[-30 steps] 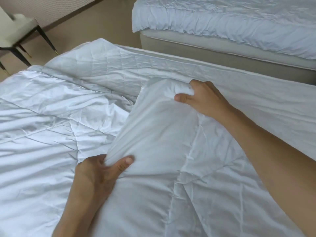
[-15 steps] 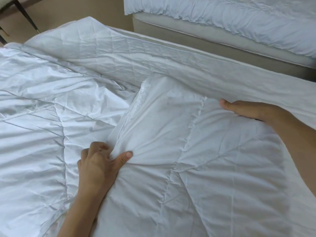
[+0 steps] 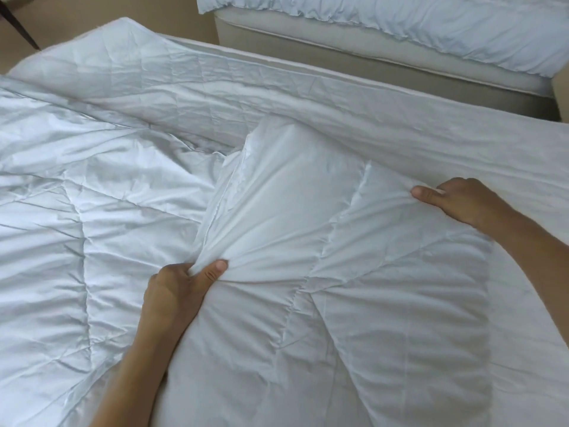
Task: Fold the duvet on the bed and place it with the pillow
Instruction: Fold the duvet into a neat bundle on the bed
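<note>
Both of your hands grip the white duvet [image 3: 308, 217], which lies rumpled across the bed [image 3: 462, 140]. Your left hand [image 3: 175, 291] pinches a bunched fold between thumb and curled fingers; your right hand [image 3: 458, 201] clamps the folded flap's far edge (fingers tucked under, thumb on top).
</note>
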`<act>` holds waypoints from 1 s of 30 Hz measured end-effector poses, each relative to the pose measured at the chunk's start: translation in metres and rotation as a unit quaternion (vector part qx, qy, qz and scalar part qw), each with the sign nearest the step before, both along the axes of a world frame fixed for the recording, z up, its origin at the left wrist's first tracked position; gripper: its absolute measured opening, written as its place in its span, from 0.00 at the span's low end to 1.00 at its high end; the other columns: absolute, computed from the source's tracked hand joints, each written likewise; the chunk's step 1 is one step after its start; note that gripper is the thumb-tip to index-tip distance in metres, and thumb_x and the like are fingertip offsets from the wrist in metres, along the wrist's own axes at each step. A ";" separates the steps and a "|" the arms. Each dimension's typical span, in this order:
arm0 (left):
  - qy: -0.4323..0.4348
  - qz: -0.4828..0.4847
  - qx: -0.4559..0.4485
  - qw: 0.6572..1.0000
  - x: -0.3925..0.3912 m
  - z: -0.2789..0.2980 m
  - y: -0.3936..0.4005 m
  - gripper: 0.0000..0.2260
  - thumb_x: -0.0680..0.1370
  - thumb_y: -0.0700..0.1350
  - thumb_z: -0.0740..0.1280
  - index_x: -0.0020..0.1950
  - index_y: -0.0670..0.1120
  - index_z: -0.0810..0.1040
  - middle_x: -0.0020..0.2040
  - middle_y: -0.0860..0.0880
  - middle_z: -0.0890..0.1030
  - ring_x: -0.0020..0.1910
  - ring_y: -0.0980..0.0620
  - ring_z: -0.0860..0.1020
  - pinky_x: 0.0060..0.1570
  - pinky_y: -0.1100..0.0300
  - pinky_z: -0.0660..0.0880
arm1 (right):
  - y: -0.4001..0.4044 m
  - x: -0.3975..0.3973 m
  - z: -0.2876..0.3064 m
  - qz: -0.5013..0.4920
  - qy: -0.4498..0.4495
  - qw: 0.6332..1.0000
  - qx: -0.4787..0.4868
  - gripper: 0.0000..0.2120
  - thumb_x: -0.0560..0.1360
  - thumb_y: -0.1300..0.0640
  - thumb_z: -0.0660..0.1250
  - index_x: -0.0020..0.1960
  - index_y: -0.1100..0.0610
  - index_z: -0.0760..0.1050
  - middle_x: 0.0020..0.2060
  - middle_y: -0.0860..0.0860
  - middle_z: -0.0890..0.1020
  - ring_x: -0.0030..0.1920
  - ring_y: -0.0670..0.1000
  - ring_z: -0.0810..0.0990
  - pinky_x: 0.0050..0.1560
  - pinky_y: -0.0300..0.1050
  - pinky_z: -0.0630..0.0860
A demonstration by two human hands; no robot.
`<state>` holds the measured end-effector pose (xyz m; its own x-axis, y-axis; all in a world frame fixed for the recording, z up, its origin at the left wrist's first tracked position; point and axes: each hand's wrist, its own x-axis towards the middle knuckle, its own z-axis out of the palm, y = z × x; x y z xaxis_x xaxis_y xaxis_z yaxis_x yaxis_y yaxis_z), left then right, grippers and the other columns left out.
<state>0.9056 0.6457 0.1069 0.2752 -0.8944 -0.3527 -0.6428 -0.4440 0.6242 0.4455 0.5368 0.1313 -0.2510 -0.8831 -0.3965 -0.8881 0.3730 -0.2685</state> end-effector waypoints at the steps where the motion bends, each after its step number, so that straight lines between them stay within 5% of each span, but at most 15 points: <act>1: -0.002 0.006 0.005 1.000 0.002 -0.003 0.000 0.34 0.62 0.79 0.63 0.36 0.48 0.82 0.34 0.50 0.83 0.44 0.45 0.80 0.46 0.49 0.75 | 0.000 0.005 -0.007 0.005 0.011 1.000 -0.014 0.48 0.60 0.12 0.51 0.42 0.56 0.80 0.42 0.57 0.82 0.42 0.57 0.80 0.50 0.54 0.78; 6: -0.017 0.008 0.016 1.000 0.003 0.004 -0.001 0.35 0.58 0.81 0.59 0.38 0.50 0.81 0.36 0.51 0.83 0.44 0.44 0.79 0.49 0.47 0.77 | -0.002 0.006 -0.009 0.008 0.011 0.998 -0.063 0.48 0.64 0.15 0.48 0.36 0.62 0.75 0.35 0.58 0.79 0.37 0.58 0.78 0.37 0.49 0.70; 11: -0.054 0.006 0.044 0.998 -0.001 0.018 -0.001 0.41 0.58 0.83 0.56 0.51 0.52 0.81 0.47 0.46 0.83 0.55 0.37 0.78 0.55 0.45 0.75 | 0.001 0.005 -0.005 -0.004 0.008 0.997 -0.075 0.42 0.74 0.22 0.47 0.36 0.62 0.70 0.37 0.60 0.79 0.40 0.61 0.78 0.44 0.53 0.71; 13: -0.090 0.000 -0.012 0.996 -0.008 0.024 0.002 0.44 0.62 0.83 0.59 0.60 0.49 0.76 0.59 0.41 0.78 0.61 0.35 0.75 0.57 0.43 0.72 | 0.002 0.012 -0.001 0.002 0.031 0.994 -0.103 0.40 0.77 0.26 0.44 0.43 0.61 0.74 0.42 0.59 0.80 0.47 0.63 0.79 0.50 0.56 0.71; 15: -0.141 -0.056 -0.155 0.976 -0.025 0.031 0.006 0.35 0.74 0.73 0.62 0.72 0.50 0.69 0.73 0.40 0.69 0.70 0.34 0.69 0.65 0.38 0.66 | 0.005 0.029 -0.002 0.031 0.054 0.986 -0.156 0.36 0.82 0.30 0.43 0.64 0.56 0.75 0.60 0.59 0.80 0.63 0.63 0.77 0.64 0.62 0.66; 17: -0.207 -0.201 -0.233 0.929 -0.045 0.031 0.017 0.30 0.80 0.65 0.58 0.80 0.56 0.62 0.81 0.46 0.60 0.79 0.39 0.60 0.73 0.39 0.59 | 0.018 0.056 -0.008 0.099 0.070 0.975 -0.184 0.31 0.83 0.33 0.43 0.79 0.46 0.60 0.77 0.54 0.68 0.77 0.60 0.66 0.75 0.67 0.55; 20: -0.251 -0.296 -0.151 0.909 -0.039 -0.005 0.037 0.29 0.81 0.68 0.46 0.82 0.62 0.53 0.84 0.51 0.52 0.83 0.44 0.50 0.76 0.37 0.56 | 0.042 0.081 -0.038 0.165 0.098 0.970 -0.150 0.32 0.80 0.30 0.37 0.82 0.37 0.43 0.84 0.47 0.51 0.83 0.55 0.50 0.80 0.65 0.44; 24: -0.293 -0.278 -0.092 0.910 -0.018 -0.026 0.047 0.31 0.80 0.71 0.43 0.82 0.63 0.48 0.84 0.51 0.51 0.83 0.47 0.48 0.78 0.39 0.52 | 0.039 0.080 -0.064 0.115 0.110 0.981 -0.110 0.35 0.78 0.29 0.32 0.83 0.39 0.40 0.84 0.48 0.49 0.83 0.54 0.46 0.80 0.64 0.40; 27: -0.277 -0.279 -0.144 0.908 -0.043 -0.009 0.028 0.31 0.81 0.69 0.47 0.82 0.60 0.53 0.84 0.48 0.53 0.83 0.44 0.51 0.77 0.38 0.53 | 0.035 0.101 -0.044 0.060 0.110 0.984 -0.125 0.33 0.81 0.32 0.34 0.83 0.43 0.41 0.84 0.49 0.46 0.83 0.58 0.43 0.79 0.68 0.39; 30: -0.295 -0.356 -0.261 0.848 -0.087 -0.002 -0.030 0.29 0.83 0.65 0.49 0.82 0.56 0.60 0.83 0.46 0.57 0.81 0.39 0.55 0.75 0.37 0.55 | 0.052 0.142 -0.033 -0.002 0.044 0.991 -0.130 0.33 0.82 0.33 0.38 0.83 0.43 0.39 0.84 0.50 0.42 0.83 0.60 0.39 0.78 0.68 0.37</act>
